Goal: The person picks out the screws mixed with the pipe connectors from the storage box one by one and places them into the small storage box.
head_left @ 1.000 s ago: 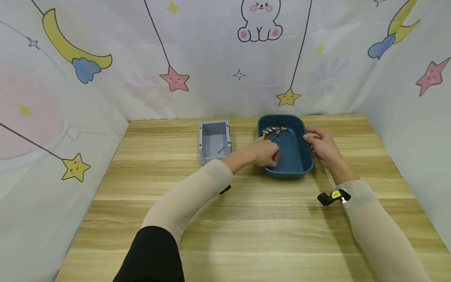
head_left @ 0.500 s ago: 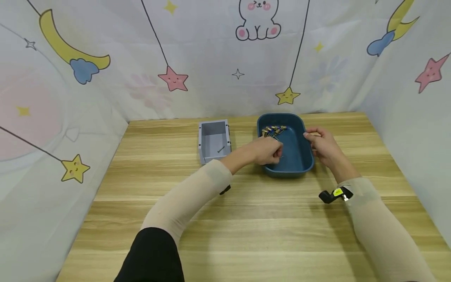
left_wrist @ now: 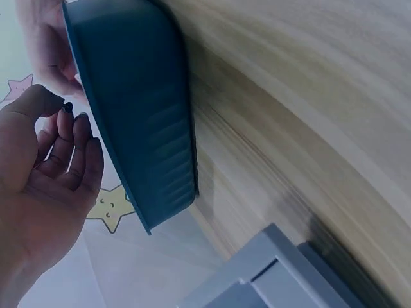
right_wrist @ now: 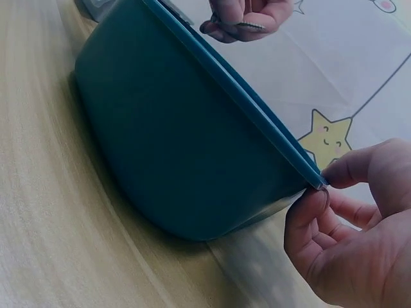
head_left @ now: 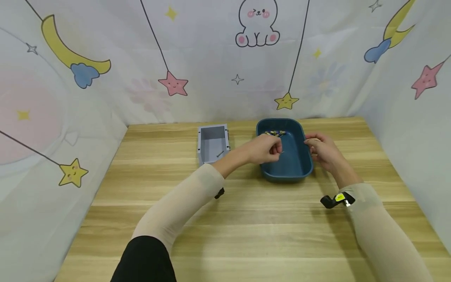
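Observation:
Above the left side of a dark blue plastic tub (head_left: 294, 166), my left hand (head_left: 264, 149) pinches a small metal screw (right_wrist: 250, 26) between thumb and fingertips. The screw's threaded shank sticks out in the right wrist view, and its dark head (left_wrist: 68, 107) shows in the left wrist view. My right hand (head_left: 323, 150) pinches the tub's right rim, thumb and fingers on either side of it. At the tub's far end lies a cluster of brass-and-blue fittings (head_left: 276, 132), partly hidden behind my left hand.
A grey open-topped box (head_left: 210, 143) stands left of the tub on the wooden table (head_left: 246, 223), with one screw (head_left: 220, 154) inside it. My left forearm crosses just in front of the box. A printed cloth (head_left: 211, 102) hangs along the table's back edge.
My left hand has risen from inside the tub, with the pinched screw now showing at its fingertips. My right hand has kept its grip on the rim. The head view has tilted slightly.

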Demonstrator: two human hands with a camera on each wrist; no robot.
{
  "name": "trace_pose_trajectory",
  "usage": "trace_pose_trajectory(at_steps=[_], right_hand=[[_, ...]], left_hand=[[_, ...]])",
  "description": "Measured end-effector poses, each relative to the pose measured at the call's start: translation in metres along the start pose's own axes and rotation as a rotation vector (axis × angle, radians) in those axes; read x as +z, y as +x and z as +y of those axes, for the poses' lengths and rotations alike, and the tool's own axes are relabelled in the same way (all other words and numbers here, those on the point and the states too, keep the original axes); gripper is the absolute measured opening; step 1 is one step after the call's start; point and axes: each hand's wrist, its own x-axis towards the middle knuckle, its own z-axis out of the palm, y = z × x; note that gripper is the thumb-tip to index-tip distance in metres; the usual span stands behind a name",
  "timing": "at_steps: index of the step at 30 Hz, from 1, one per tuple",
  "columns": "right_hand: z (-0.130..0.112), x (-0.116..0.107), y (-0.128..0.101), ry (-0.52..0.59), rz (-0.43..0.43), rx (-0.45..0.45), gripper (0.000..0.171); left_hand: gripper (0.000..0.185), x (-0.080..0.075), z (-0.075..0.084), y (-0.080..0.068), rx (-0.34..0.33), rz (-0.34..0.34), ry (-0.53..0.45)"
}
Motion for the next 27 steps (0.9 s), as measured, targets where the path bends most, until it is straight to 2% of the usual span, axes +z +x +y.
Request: trace_pose_trajectory(at_steps=[4, 12, 17, 27], right_hand=[[0.000, 0.000, -0.002, 0.011, 0.003, -0.004, 0.017], [0.003, 0.000, -0.002, 0.008, 0.008, -0.010, 0.021], [0.006, 0.000, -0.001, 0.028, 0.007, -0.005, 0.019], [0.006, 0.003, -0.002, -0.020, 0.030, -0.026, 0.020]], left_hand=[[0.003, -0.003, -0.002, -0.003, 0.011, 0.022, -0.013], [0.006, -0.003, -0.003, -0.011, 0.010, 0.006, -0.024], [0.005, -0.002, -0.003, -0.013, 0.018, 0.026, -0.036], [0.005, -0.003, -0.005, -0.018, 0.030, 0.077, -0.054]])
